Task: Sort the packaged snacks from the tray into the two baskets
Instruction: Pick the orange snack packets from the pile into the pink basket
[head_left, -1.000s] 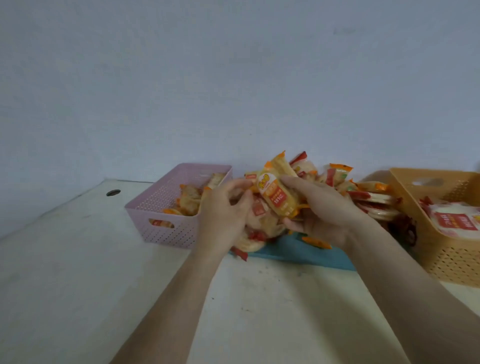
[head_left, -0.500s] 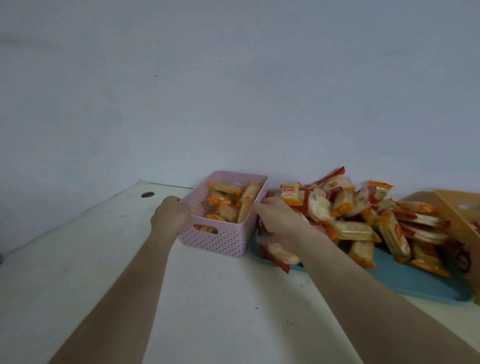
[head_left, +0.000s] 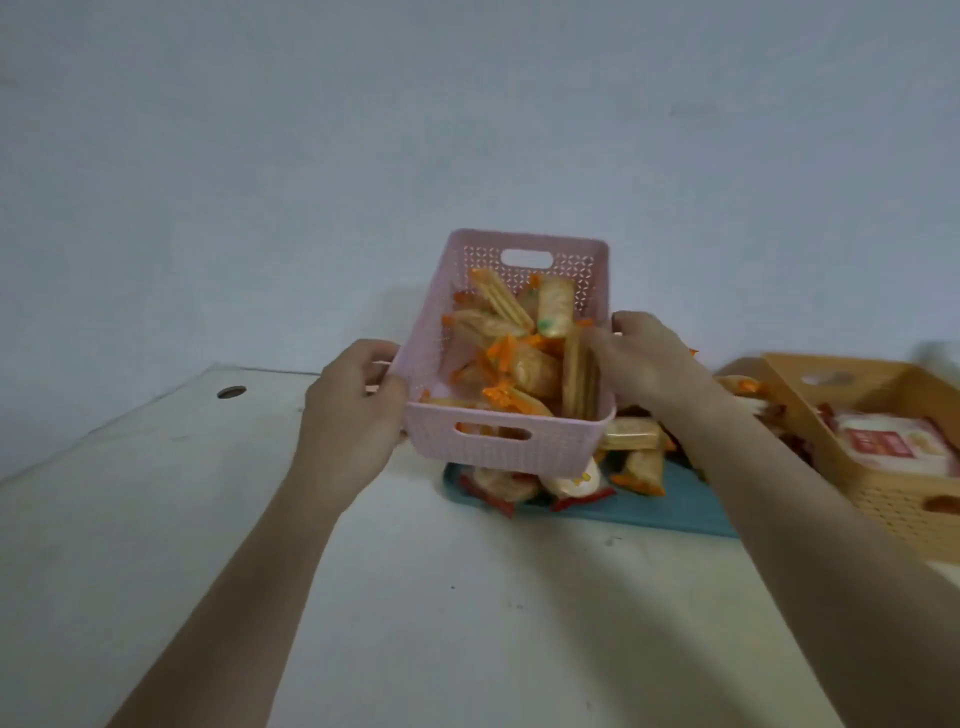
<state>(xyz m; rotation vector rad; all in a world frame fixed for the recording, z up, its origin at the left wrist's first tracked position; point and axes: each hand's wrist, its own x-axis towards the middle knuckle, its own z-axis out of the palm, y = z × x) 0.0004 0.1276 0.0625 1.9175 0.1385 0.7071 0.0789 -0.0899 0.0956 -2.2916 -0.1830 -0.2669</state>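
Observation:
A pink perforated basket is lifted and tilted toward me, above the left end of the teal tray. Several orange-and-yellow snack packets lie loose inside it. My left hand grips its left wall and my right hand grips its right rim. More snack packets are piled on the tray, partly hidden behind the basket and my right arm. An orange basket at the right holds white-and-red packets.
The white table has a round hole at its back left corner. A plain wall rises right behind the table. The table's left edge runs diagonally from that corner toward me.
My right hand let go of a yellow packet into the pink basket. Both hands then took the basket by its sides, lifted it and tilted it over the tray's left end.

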